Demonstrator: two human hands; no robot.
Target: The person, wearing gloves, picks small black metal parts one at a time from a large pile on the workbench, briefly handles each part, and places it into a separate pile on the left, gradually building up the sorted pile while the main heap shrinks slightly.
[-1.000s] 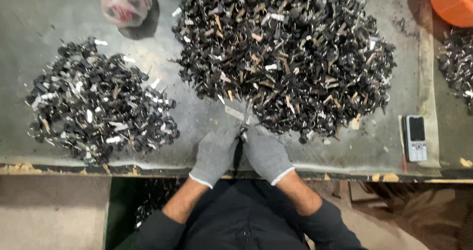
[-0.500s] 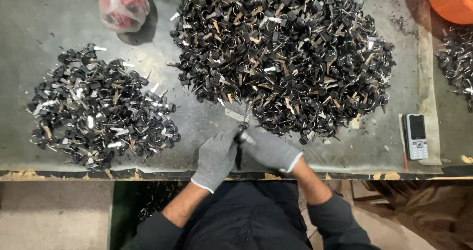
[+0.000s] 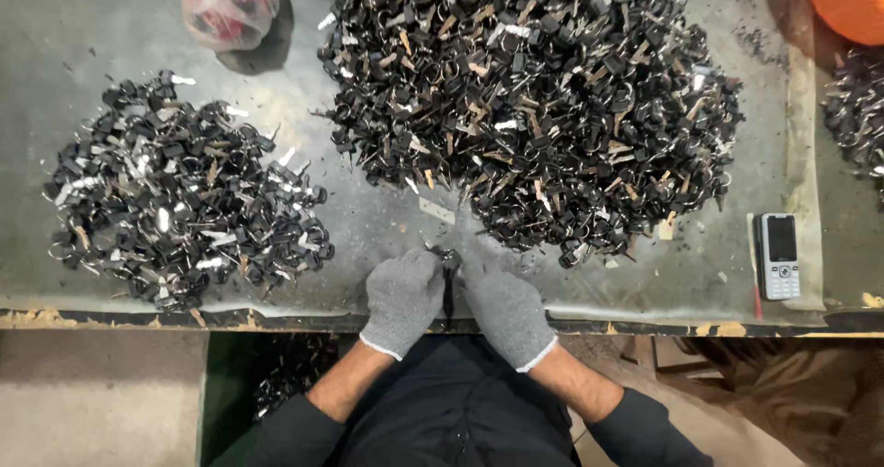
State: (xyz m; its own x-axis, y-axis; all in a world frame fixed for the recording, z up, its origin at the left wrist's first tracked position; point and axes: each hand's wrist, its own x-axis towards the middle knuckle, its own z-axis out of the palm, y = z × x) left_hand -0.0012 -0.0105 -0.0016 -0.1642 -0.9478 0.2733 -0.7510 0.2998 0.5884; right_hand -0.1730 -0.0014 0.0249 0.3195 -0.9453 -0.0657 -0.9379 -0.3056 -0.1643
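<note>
Two gloved hands, left hand and right hand, close together on a small dark part at the counter edge, between the smaller pile and big pile, phone well right.

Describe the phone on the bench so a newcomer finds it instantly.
Start at the large heap of small black and metal parts filling the middle of the grey worktable. Go to the heap's lower right, near the table's front edge: the small silver bar-shaped mobile phone lies flat there. It stands alone, smooth and rectangular with a dark screen, unlike the tangled parts.
</note>
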